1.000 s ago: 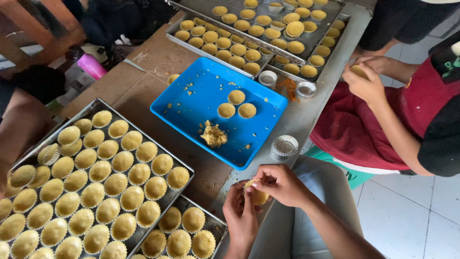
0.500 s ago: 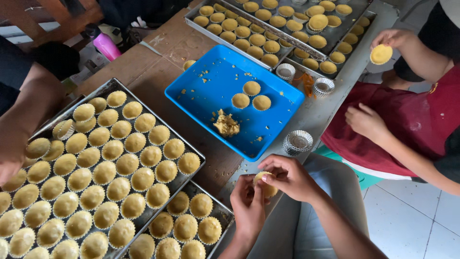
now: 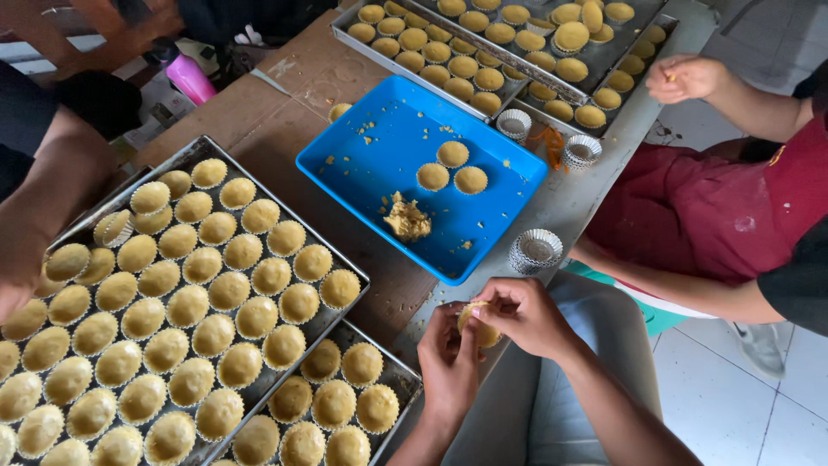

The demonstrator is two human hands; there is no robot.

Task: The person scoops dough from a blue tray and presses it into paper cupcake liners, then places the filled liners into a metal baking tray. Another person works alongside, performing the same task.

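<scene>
At the near edge of the desk (image 3: 285,95), the person's two hands are meeting over their lap, working one small piece of yellow dough in a fluted foil cup (image 3: 479,330). The left hand (image 3: 448,361) is cupping it from below with a clenched grip, and the right hand (image 3: 524,312) is closing over it from above, fingertips (image 3: 483,304) pressing into the dough. The cup is sitting between both palms, just off the desk's edge.

Just beyond the hands, a stack of empty foil cups (image 3: 536,250) is standing on the metal edge, touching the corner of a blue tray (image 3: 379,142). The tray is holding three filled cups (image 3: 452,167) and a loose lump of dough (image 3: 406,219) amid crumbs. To the left, a large metal baking tray (image 3: 345,263) is lying packed with rows of filled cups, with a second tray (image 3: 405,380) overlapping its near corner. Across the desk, more filled trays (image 3: 379,47) are lying side by side. On the right, another person in a dark red apron (image 3: 690,216) is sitting, one hand (image 3: 686,78) raised near those far trays.
</scene>
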